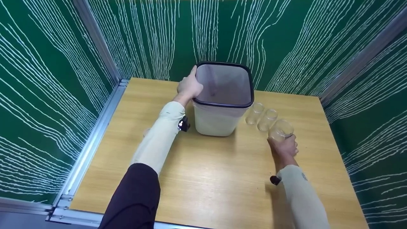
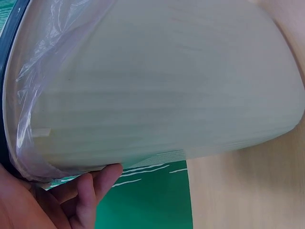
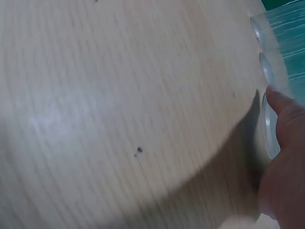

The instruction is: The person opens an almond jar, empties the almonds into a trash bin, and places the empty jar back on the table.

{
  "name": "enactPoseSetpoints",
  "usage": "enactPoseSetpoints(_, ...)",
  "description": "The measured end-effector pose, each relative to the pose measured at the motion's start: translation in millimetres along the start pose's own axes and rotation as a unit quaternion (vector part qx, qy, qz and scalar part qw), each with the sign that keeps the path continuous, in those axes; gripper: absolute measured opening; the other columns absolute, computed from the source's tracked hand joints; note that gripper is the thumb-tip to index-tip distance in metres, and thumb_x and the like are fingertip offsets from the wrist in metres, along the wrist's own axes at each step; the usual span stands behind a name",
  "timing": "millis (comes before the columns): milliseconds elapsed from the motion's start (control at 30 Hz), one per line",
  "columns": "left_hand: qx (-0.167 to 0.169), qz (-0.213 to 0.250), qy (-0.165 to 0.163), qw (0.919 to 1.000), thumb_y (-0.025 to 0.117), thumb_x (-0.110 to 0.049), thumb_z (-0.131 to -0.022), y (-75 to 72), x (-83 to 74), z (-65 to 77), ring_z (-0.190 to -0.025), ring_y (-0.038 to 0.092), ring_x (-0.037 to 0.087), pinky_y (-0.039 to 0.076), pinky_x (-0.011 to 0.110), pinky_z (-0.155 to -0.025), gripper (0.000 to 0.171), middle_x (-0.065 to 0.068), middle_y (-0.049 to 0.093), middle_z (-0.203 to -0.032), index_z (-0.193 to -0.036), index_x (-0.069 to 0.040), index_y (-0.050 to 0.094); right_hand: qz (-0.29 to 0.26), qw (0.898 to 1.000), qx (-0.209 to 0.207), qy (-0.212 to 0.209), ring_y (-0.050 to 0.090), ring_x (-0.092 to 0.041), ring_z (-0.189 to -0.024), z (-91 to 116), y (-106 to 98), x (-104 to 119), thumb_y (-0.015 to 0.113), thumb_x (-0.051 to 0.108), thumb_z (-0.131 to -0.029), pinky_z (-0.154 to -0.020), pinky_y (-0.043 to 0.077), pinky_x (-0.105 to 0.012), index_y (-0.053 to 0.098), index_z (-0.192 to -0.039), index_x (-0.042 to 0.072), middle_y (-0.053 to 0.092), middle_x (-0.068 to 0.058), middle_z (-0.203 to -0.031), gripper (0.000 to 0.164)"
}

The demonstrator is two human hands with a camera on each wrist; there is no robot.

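Observation:
A pale waste bin [image 1: 213, 122] with a dark rim stands upright at the back middle of the table. A thin clear bag [image 2: 57, 52] lines it and hangs over its outer wall. My left hand [image 1: 189, 86] grips the bin's left rim; in the left wrist view its fingers curl beneath the edge. To the right of the bin, my right hand [image 1: 286, 147] holds a wide clear glass [image 1: 281, 128] near its base, which is close to the tabletop. Two narrower glasses [image 1: 267, 120] stand in a slanting row between that glass and the bin.
The wooden table [image 1: 203, 184] carries everything. Green panels [image 1: 279, 38] with white wavy lines wall the back and sides, framed by metal rails [image 1: 92, 127]. A small pale thing [image 1: 146, 132] is mostly hidden behind my left forearm.

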State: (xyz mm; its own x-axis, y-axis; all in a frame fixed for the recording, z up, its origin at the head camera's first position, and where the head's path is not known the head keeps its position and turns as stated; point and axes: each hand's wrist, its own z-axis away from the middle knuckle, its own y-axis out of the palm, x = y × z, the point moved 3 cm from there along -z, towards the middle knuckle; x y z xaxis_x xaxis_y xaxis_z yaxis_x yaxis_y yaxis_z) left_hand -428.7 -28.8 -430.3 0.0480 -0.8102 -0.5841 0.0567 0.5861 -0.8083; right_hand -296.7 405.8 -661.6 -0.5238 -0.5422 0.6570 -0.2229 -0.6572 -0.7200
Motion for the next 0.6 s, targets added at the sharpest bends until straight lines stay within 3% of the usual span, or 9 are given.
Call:
enactPoseSetpoints(367,0.013,0.015,-0.011,0.9997,0.049,-0.022,-0.089,0.8,1.2,-2.4,-0.07,0.058,0.023,0.041,0.034,-0.054,0.082,0.007,0.061,-0.098,-0.157,-0.034,0.003,0.042,0.998,-0.015,-0.047,0.031,-0.046,-0.129,5,-3,-1,0.074,0.053,-0.075,-0.102,0.021,-0.062,0.019,-0.149,-0.004,0.038,-0.027,-0.141,0.108)
enactPoseSetpoints(500,0.016,0.023,-0.015,0.9995,0.049,-0.023,-0.092,1.3,3.7,-2.7,-0.071,0.06,0.023,0.043,0.033,-0.056,0.081,0.007,0.061,-0.112,-0.157,-0.035,0.002,0.059,0.997,-0.012,-0.056,0.029,-0.048,-0.13,10,-5,-3,0.072,0.056,-0.076,-0.102,0.02,-0.063,0.017,-0.149,-0.007,0.035,-0.03,-0.143,0.11)
enactPoseSetpoints(600,0.0,0.026,-0.017,0.9995,0.049,-0.025,-0.093,0.3,6.5,-2.2,-0.089,0.063,0.024,0.048,0.038,-0.07,0.076,0.006,0.055,-0.135,-0.157,-0.031,0.009,0.063,0.995,-0.015,-0.075,0.028,-0.049,-0.129,15,-8,-3,0.07,0.056,-0.078,-0.1,0.02,-0.063,0.018,-0.148,-0.007,0.034,-0.031,-0.142,0.108)
